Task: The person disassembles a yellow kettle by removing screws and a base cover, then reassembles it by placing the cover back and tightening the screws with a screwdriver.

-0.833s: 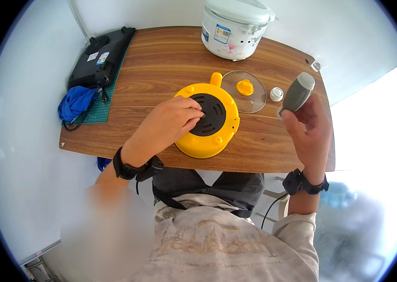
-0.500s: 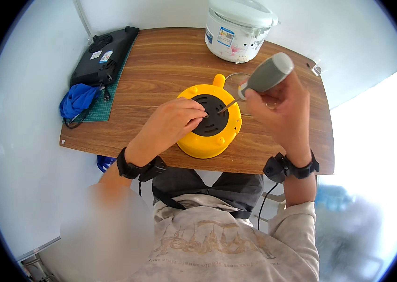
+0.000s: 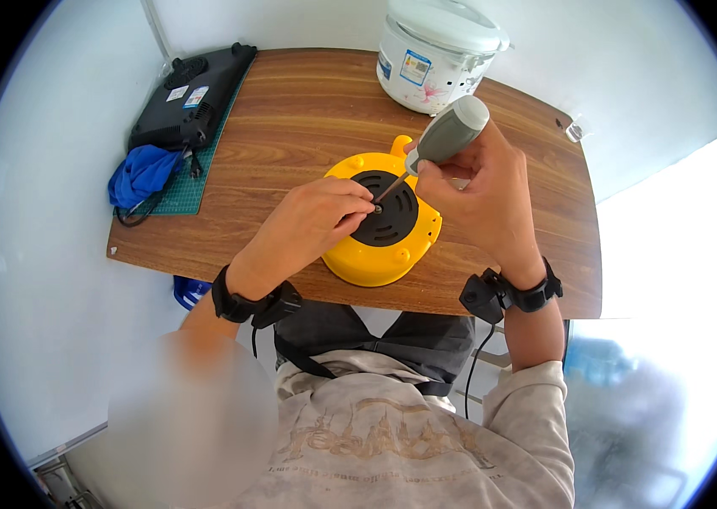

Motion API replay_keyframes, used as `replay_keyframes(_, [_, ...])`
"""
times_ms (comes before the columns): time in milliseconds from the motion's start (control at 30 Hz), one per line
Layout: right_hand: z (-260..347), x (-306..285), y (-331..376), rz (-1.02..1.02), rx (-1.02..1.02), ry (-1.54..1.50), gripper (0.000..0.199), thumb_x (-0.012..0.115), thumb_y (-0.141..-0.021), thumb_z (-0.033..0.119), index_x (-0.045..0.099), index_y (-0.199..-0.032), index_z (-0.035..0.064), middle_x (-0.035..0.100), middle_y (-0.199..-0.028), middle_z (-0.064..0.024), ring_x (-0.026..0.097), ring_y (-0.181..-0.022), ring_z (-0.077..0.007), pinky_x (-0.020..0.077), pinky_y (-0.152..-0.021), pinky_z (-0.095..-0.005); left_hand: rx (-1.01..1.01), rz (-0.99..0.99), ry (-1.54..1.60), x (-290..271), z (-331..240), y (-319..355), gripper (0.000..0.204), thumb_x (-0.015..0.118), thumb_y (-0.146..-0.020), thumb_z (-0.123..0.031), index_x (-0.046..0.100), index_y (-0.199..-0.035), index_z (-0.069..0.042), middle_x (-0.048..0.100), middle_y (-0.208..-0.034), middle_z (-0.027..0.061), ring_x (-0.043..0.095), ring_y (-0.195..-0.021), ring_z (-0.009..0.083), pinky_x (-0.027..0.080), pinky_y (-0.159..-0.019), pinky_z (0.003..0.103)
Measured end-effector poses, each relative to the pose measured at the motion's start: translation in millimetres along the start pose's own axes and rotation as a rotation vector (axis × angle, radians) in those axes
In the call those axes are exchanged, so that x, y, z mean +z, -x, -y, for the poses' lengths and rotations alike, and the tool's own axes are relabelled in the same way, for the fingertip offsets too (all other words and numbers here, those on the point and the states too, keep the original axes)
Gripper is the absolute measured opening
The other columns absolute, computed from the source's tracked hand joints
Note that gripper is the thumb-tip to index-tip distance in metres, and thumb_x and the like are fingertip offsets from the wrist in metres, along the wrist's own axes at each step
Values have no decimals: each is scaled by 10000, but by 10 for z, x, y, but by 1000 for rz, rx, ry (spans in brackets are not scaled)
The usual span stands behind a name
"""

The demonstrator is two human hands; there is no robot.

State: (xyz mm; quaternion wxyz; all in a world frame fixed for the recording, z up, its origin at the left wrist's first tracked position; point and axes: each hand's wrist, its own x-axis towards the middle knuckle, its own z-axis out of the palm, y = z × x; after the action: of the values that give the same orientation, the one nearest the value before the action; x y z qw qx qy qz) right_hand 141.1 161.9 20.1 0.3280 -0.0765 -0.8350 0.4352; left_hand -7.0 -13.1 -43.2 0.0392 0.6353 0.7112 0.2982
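A yellow appliance [image 3: 375,254] lies upturned near the front edge of the wooden worktop [image 3: 307,119], its dark round base plate facing up. The left hand [image 3: 312,225] rests on that plate, fingertips pinched together at the screwdriver's tip — what they pinch is too small to tell. The right hand [image 3: 481,199] is clamped around a grey-handled screwdriver [image 3: 443,137], tilted down onto the plate. Farther back stand a white rice cooker [image 3: 435,51] and — at the left — a black cooktop [image 3: 193,93] beside a blue cloth [image 3: 142,174].

Bench [image 3: 307,127]: brown wood grain, smooth satin finish. Appliance [image 3: 379,254]: glossy yellow plastic, matt black base plate. Screwdriver [image 3: 446,136]: matt grey handle, metal shaft. Cooker [image 3: 435,51]: glossy white. Cloth [image 3: 142,174]: blue fabric.
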Motion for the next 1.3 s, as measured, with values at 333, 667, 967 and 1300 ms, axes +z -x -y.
replay_keyframes(333, [16,-24,-3,35,-34,4,410,726,-783,49,577,-1150,-53,755,-913,-146,773,-822,-231,616,-760,-313,11,3,-40,21,3,10,171,676,-905,-79,754,-1056,-53,729,-1148,56,693,-1025,242,558,-910,332])
replay_keyframes(667, [-45,9,-2,15,-38,3,518,732,-784,69,546,-1241,-90,751,-909,-160,771,-808,-234,620,-750,-311,-73,-17,-31,31,-82,-47,116,691,-908,-136,713,-986,-53,722,-1054,69,684,-952,260,553,-850,351])
replay_keyframes(967, [-29,6,10,6,-2,7,568,741,-792,87,517,-1281,-97,753,-904,-161,772,-802,-233,627,-744,-308,-77,-55,-8,76,-35,-126,123,716,-874,-154,687,-928,-48,692,-989,81,658,-909,282,534,-804,373])
replay_keyframes(1300, [-13,-31,31,-14,-50,36,531,741,-793,76,538,-1266,-56,750,-889,-134,772,-801,-219,627,-735,-305,-62,-9,55,55,9,-175,135,729,-859,-126,732,-944,-22,665,-999,93,655,-935,282,532,-824,373])
